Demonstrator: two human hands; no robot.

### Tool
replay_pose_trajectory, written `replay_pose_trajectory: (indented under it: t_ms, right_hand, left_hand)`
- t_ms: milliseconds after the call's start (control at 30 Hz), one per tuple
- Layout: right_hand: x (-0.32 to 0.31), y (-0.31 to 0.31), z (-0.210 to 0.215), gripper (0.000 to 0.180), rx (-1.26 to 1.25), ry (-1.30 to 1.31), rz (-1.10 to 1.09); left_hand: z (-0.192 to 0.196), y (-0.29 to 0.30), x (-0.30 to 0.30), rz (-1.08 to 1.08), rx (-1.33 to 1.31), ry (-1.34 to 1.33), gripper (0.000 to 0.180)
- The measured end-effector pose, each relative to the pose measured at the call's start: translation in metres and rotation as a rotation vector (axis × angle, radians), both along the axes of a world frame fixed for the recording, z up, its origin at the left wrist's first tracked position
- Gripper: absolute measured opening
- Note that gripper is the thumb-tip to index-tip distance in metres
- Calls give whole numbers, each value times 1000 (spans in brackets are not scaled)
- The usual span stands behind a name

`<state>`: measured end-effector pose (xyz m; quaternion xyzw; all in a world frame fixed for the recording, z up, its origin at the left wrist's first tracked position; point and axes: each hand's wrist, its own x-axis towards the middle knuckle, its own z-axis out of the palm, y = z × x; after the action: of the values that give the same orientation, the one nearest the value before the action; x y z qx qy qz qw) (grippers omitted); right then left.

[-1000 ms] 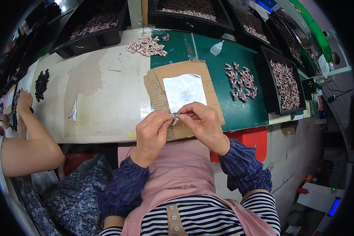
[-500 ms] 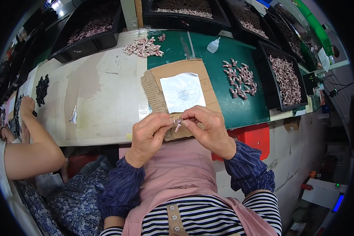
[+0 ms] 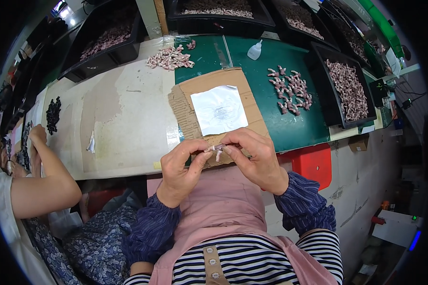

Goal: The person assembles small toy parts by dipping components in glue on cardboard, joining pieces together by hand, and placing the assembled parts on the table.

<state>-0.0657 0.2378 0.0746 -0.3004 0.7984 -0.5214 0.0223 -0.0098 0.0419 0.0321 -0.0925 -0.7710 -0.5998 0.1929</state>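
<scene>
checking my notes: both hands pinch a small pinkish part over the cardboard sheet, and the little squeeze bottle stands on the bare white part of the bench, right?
Not quite. In the head view the squeeze bottle stands on the green mat, not the white part. The rest holds: left hand and right hand pinch the small pinkish part over the cardboard sheet.

The single head-worn fisheye camera is looking steeply down from close above, taking in the person's lap and the workbench (image 3: 128, 118) edge beyond. It is facing forward across the bench toward the black bins (image 3: 347, 85), with straight edges bending near the rim.
</scene>
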Motion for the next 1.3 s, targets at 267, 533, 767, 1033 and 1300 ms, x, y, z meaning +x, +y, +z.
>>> replay_pose_trajectory:
  t_ms: [267, 533, 767, 1033, 1300]
  right_hand:
    - [2, -3, -1, 16, 13, 211, -24]
    - [-2, -2, -3, 17, -31, 141, -30]
    - [-13, 2, -17, 14, -59, -65, -101]
    - [-22, 2, -24, 11, -68, -138, -113]
    - [-24, 5, -25, 11, -91, -190, -138]
  left_hand:
    - [-2, 2, -3, 50, -74, 102, 19]
    - [-14, -13, -2, 117, 83, 45, 16]
    - [-19, -117, -42, 427, -477, -293, 9]
    - [-13, -141, -138, 405, -576, -230, 14]
    - [-24, -138, -204, 407, -766, -270, 9]
